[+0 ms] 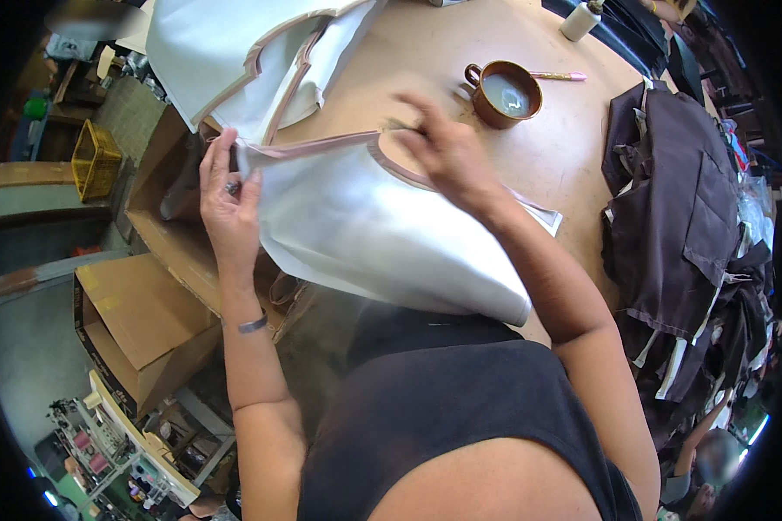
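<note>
A white sheet-like piece [374,234], with pinkish-brown edging along its curved cut-out, lies across the near side of the table and hangs over its edge. My left hand [232,187] grips its left corner between thumb and fingers. Above the cut-out, my right hand [452,161] is smeared by motion, with fingers bent. Whether anything small is in those fingers cannot be made out. Beyond my left hand, more white pieces [200,52] with the same edging are spread on the table.
A brown mug [506,94] of cloudy liquid stands past my right hand, a pink-ended stick [560,76] beside it. A white bottle [580,21] is farther back. Dark garments [669,208] are piled at right. Cardboard boxes [148,304] and a sewing machine [91,443] stand left.
</note>
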Available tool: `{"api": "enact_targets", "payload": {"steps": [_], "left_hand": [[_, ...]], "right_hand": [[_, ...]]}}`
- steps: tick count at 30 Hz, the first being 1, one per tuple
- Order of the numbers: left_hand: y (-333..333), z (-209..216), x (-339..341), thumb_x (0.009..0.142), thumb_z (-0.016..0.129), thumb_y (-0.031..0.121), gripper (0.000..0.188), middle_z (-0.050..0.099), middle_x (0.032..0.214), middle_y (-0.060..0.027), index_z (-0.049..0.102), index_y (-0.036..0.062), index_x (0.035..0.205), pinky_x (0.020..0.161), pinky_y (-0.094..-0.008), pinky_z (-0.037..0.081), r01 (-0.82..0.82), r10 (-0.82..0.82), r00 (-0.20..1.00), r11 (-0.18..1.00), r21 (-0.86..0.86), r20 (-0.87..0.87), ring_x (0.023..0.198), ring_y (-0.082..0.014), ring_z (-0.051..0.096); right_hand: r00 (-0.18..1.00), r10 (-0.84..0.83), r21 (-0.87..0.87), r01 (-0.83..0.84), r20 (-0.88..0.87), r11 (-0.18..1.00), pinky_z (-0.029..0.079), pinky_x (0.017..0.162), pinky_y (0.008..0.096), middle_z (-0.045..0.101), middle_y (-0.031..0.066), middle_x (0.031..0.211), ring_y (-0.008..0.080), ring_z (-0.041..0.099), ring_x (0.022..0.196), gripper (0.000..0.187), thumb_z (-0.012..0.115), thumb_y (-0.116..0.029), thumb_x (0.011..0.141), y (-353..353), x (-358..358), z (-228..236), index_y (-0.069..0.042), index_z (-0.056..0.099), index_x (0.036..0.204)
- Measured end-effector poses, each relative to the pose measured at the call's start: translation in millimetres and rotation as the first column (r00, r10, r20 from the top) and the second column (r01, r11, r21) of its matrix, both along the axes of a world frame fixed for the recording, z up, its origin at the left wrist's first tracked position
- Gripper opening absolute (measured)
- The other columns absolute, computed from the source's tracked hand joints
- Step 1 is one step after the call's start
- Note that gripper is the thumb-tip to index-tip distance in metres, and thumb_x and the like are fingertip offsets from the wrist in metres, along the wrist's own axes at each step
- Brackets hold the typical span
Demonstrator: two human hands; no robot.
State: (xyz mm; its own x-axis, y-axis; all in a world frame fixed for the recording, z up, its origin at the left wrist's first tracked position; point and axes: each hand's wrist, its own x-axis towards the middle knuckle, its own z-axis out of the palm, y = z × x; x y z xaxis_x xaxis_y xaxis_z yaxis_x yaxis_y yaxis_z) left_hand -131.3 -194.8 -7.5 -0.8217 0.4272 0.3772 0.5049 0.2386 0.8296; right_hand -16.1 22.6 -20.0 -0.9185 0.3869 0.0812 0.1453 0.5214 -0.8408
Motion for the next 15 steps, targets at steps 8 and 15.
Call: {"api": "enact_targets", "payload": {"steps": [8,15], "left_hand": [[-96,-24,15,0.085,0.052,0.010,0.014,0.059,0.080,-0.0030,0.059,-0.0003,0.090,0.069,-0.0230,0.044,0.176,-0.035,0.848,0.960,-0.218,0.528,0.074,-0.0085,0.054],[-134,-131,142,0.073,0.048,0.006,0.039,0.062,0.082,-0.0222,0.054,0.0000,0.112,0.073,-0.0406,0.048,0.746,-0.058,0.658,-0.086,-0.660,0.751,0.081,-0.0361,0.060]], "right_hand": [[0.916,-0.398,0.484,0.328,0.046,0.811,0.047,0.067,0.0406,0.061,0.0166,0.090,0.0334,0.061,0.079,0.048,0.058,-0.014,0.081,91,138,-66,-0.015,0.039,0.125],[0.860,-0.497,0.659,0.309,0.114,0.686,0.043,0.083,0.0406,0.055,0.0138,0.106,0.0329,0.053,0.098,0.046,0.058,-0.007,0.076,124,162,-53,-0.011,0.044,0.120]]}}
